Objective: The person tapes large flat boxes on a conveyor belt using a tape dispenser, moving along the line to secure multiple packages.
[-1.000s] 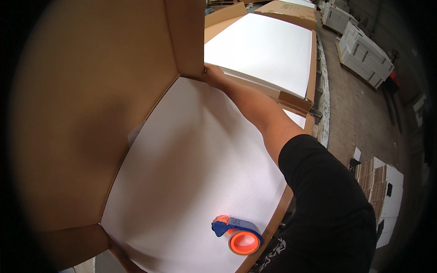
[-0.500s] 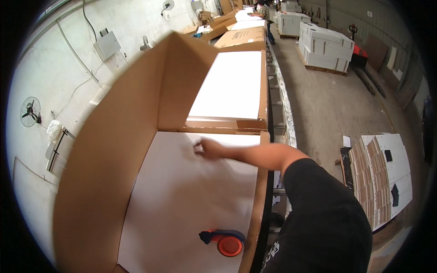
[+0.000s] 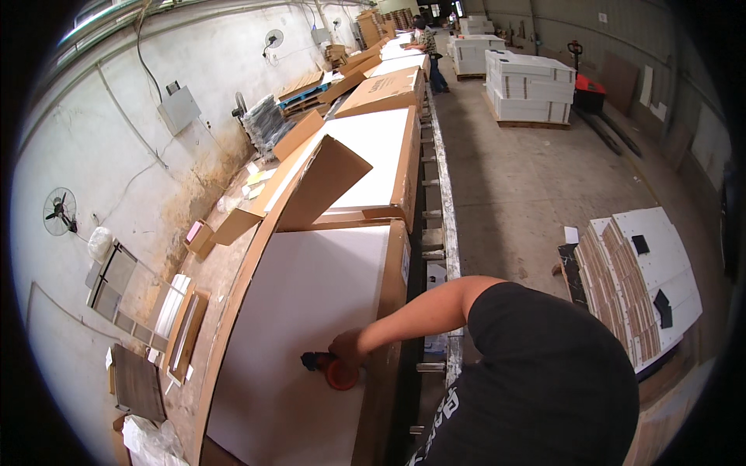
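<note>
My right hand [image 3: 349, 347] is closed over a tape dispenser [image 3: 343, 376] with an orange-red roll and a dark blue body. The dispenser rests on a white sheet or panel [image 3: 299, 291] inside a large open cardboard box. My fingertips are partly hidden by the hand and shadow. Along the left side of the box, a long brown cardboard flap [image 3: 242, 299] stands up, its far end bent over at a corner. My left hand is out of the picture.
Beyond the box, more cartons [image 3: 385, 89] line the roller conveyor [image 3: 444, 194]. Stacked boards [image 3: 641, 287] stand at right, with white boxes [image 3: 531, 85] and a red pallet jack [image 3: 589, 93] farther off. Another person [image 3: 427, 46] stands at the far end. Cardboard scraps [image 3: 200, 239] lie left.
My right hand has come back from the far part of the white sheet to the tape dispenser. The view has shifted, and the left flap appears narrower, showing the floor behind it.
</note>
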Action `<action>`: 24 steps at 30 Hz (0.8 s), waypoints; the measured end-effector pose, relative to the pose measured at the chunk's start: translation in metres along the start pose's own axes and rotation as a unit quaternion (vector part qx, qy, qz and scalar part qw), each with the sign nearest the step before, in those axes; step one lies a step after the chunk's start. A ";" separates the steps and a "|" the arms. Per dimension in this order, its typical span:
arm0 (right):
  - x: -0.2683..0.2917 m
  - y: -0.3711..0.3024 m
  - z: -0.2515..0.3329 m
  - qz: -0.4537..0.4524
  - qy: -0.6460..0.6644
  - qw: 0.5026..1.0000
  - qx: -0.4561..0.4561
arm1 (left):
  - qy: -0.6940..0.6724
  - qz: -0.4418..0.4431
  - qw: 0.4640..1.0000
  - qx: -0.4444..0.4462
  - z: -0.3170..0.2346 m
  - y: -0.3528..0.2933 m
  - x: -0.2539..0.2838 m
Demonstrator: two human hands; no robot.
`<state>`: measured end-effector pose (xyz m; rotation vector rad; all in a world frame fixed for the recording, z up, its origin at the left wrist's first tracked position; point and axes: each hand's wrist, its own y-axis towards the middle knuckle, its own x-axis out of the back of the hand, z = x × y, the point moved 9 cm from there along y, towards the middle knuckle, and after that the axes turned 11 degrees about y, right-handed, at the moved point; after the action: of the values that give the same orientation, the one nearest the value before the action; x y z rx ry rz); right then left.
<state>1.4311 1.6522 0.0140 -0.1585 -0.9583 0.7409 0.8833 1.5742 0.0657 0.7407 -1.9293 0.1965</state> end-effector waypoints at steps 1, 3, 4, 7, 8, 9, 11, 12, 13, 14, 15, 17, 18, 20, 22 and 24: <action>0.000 -0.010 0.004 0.047 0.024 0.997 -0.059 | 0.005 -0.002 1.000 0.004 0.011 -0.007 0.010; 0.011 -0.012 -0.012 -0.030 0.061 0.997 -0.039 | 0.001 0.003 1.000 -0.001 0.014 -0.016 0.009; 0.016 -0.014 -0.023 -0.071 0.078 0.994 -0.030 | -0.002 0.007 1.000 -0.006 0.012 -0.019 0.006; 0.050 -0.070 -0.019 -0.178 0.147 0.964 0.132 | 0.007 0.005 1.000 0.003 0.037 -0.040 0.023; 0.056 -0.092 -0.024 -0.165 0.185 0.965 0.086 | 0.011 0.006 1.000 0.007 0.044 -0.045 0.028; 0.061 -0.115 -0.028 -0.151 0.221 0.963 0.040 | 0.014 0.007 1.000 0.012 0.053 -0.051 0.031; 0.059 -0.159 -0.049 -0.158 0.427 0.889 0.049 | 0.018 0.015 1.000 0.012 0.059 -0.062 0.035; 0.061 -0.188 -0.046 -0.169 0.465 0.867 0.058 | 0.023 0.016 0.999 0.015 0.067 -0.068 0.036; 0.058 -0.205 -0.064 -0.173 0.490 0.853 0.047 | 0.027 0.018 0.999 0.012 0.067 -0.074 0.044; 0.054 -0.219 -0.087 -0.162 0.501 0.850 0.025 | 0.032 0.019 0.999 0.013 0.069 -0.082 0.051; 0.052 -0.233 -0.109 -0.191 0.522 0.830 0.038 | 0.040 0.018 0.999 0.010 0.070 -0.090 0.063; 0.054 -0.261 -0.131 -0.249 0.547 0.799 -0.002 | 0.059 0.012 0.998 0.006 0.079 -0.114 0.095; 0.057 -0.277 -0.142 -0.265 0.563 0.783 -0.006 | 0.068 0.011 0.998 -0.009 0.074 -0.126 0.111; 0.069 -0.288 -0.178 -0.310 0.599 0.738 0.010 | 0.063 -0.001 0.997 -0.039 0.035 -0.152 0.141; 0.096 -0.301 -0.183 -0.382 0.591 0.710 0.018 | -0.040 -0.034 0.998 -0.034 -0.032 -0.192 0.182; 0.132 -0.304 -0.176 -0.434 0.570 0.694 0.073 | 0.054 -0.078 0.987 -0.128 -0.045 -0.204 0.193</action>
<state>1.7695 1.5431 0.1339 0.0104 0.2972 -0.2493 0.9781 1.3523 0.2163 0.6891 -1.7444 -0.1044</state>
